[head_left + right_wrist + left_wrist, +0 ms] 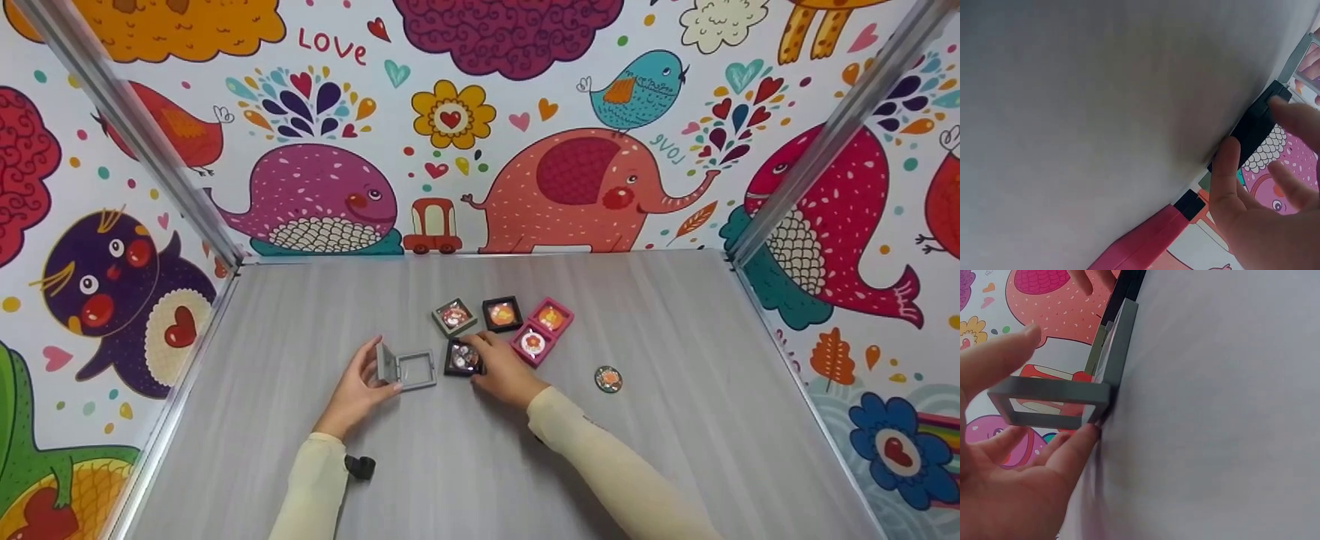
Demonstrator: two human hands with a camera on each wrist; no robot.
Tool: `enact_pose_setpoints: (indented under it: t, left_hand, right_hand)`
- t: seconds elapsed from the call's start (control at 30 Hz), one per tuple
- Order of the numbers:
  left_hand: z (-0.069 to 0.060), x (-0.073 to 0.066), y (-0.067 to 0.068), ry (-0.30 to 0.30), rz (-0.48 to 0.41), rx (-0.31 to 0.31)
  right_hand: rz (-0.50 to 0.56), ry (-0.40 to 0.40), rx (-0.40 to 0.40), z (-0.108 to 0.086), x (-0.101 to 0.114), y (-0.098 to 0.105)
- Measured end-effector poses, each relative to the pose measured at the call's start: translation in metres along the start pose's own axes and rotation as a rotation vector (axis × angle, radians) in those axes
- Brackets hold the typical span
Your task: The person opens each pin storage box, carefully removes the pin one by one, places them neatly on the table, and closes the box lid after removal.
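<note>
The left hand is sitting right at an opened grey square hinged frame case; the case's lid is standing upright and its other half is lying flat on the grey wood-grain table. Those fingers are reaching out loosely rather than gripping, with a fingertip touching the lid low down, near the tabletop. Meanwhile the right hand is pinching a black square case with a dark patterned disc inside, thumb on one end and fingers on the other, and that case is resting just right of the grey one.

Behind it, a grey-green square case with a reddish disc is sitting at an angle, near a second black square case with an orange disc. Just right of those, a bright pink hinged double case is lying open, showing an orange disc and a white flowery one. A loose round dark-rimmed token with an orange middle is lying farther right, well apart. Both arms are wearing cream sleeves.
</note>
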State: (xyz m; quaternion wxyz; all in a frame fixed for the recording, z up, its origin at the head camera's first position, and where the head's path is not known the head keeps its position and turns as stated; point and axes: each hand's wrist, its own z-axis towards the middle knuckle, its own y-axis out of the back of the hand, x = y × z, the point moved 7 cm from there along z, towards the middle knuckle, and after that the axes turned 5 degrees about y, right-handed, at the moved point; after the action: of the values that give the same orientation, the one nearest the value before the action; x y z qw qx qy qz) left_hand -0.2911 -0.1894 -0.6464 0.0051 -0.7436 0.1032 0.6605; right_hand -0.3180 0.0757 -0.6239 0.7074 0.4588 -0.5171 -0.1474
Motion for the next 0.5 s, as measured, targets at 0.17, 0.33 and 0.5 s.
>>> enact_pose_setpoints:
  t: [0.17,0.33,0.5]
  left_hand:
    - [-0.002,-0.001,0.001,-0.004,-0.006,-0.008]
    - [-0.003,-0.005,0.004,-0.024,-0.024,-0.015]
    - [-0.012,-0.02,0.01,-0.096,-0.085,-0.033]
  right_hand:
    - [0.005,-0.006,-0.01,0.002,0.002,0.002]
    - [0.038,0.007,-0.028,0.002,0.002,0.009]
    - [0.088,0.025,-0.027,-0.004,0.005,0.023]
